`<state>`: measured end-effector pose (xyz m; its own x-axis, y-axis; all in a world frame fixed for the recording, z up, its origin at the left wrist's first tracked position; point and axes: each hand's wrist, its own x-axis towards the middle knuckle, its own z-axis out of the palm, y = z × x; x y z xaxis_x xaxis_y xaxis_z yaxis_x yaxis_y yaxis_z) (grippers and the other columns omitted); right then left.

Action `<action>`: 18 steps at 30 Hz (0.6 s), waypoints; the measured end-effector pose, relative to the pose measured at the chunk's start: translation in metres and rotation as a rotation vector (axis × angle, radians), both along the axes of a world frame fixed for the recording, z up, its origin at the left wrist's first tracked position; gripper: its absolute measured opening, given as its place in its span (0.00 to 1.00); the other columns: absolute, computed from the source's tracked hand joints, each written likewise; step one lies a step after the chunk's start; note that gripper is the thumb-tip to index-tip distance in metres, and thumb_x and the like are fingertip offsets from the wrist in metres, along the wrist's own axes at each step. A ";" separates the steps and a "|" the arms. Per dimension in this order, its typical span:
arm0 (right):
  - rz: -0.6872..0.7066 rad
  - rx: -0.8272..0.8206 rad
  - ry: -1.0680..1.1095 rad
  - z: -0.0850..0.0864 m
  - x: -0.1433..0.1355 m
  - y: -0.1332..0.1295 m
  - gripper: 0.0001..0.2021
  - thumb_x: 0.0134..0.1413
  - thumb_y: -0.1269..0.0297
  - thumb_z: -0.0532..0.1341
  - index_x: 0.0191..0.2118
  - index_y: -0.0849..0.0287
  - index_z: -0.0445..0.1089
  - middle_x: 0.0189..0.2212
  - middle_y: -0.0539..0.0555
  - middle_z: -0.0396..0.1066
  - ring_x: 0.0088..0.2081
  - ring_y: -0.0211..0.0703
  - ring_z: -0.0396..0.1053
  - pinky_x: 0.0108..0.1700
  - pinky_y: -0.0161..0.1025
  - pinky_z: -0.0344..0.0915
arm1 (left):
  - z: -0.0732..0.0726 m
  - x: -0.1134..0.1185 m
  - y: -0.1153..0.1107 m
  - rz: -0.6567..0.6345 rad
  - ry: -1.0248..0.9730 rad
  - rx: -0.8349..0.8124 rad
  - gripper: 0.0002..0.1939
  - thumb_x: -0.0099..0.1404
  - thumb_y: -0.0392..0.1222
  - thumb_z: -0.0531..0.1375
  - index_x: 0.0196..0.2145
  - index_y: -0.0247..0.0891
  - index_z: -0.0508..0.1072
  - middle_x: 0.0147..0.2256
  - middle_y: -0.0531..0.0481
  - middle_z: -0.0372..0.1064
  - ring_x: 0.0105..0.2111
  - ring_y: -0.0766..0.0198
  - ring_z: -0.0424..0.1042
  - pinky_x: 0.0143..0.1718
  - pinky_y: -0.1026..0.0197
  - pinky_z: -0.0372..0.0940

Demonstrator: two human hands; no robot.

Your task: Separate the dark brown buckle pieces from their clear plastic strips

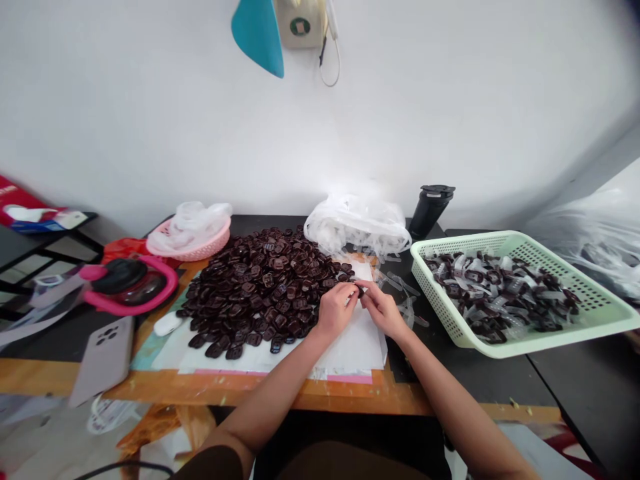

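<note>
I pinch one dark piece (361, 292) between left hand (336, 309) and right hand (384, 309), the loose pile (265, 283) looking larger than the strip-bearing lot (500, 293) partly filling the basket (603, 313).

The small dark piece (361, 292) is mostly hidden by the fingertips (356, 285) holding it. The teal lampshade (259, 37) is cut off at the top edge; contents of the clear bag (595, 247) are blurred.
</note>
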<state>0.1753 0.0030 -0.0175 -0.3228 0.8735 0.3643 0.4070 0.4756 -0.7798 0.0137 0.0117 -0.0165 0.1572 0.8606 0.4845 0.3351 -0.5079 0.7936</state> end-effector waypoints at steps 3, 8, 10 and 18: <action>0.023 -0.016 -0.012 0.000 -0.001 0.000 0.20 0.61 0.70 0.48 0.58 0.54 0.58 0.25 0.48 0.65 0.27 0.38 0.66 0.35 0.34 0.62 | -0.001 -0.002 0.002 0.006 -0.004 0.003 0.07 0.62 0.37 0.57 0.34 0.41 0.76 0.45 0.44 0.67 0.37 0.60 0.70 0.38 0.59 0.68; 0.026 -0.050 -0.044 -0.002 -0.001 -0.001 0.16 0.59 0.70 0.50 0.52 0.56 0.62 0.25 0.48 0.68 0.25 0.38 0.66 0.32 0.33 0.61 | -0.002 -0.004 0.005 0.011 0.158 0.067 0.07 0.59 0.33 0.57 0.28 0.39 0.74 0.44 0.44 0.64 0.35 0.61 0.69 0.39 0.59 0.66; 0.006 -0.067 -0.037 -0.001 -0.002 -0.002 0.14 0.59 0.70 0.50 0.50 0.56 0.64 0.25 0.48 0.70 0.25 0.38 0.66 0.32 0.34 0.61 | -0.002 -0.005 0.004 -0.013 0.223 0.082 0.07 0.60 0.32 0.56 0.28 0.38 0.73 0.44 0.44 0.64 0.35 0.62 0.69 0.39 0.59 0.66; -0.054 -0.117 0.074 0.001 -0.004 0.000 0.08 0.60 0.61 0.55 0.40 0.58 0.67 0.24 0.48 0.69 0.24 0.37 0.65 0.27 0.31 0.60 | -0.002 -0.002 0.002 -0.020 0.352 0.079 0.05 0.62 0.34 0.54 0.36 0.37 0.68 0.46 0.42 0.60 0.36 0.61 0.69 0.38 0.60 0.65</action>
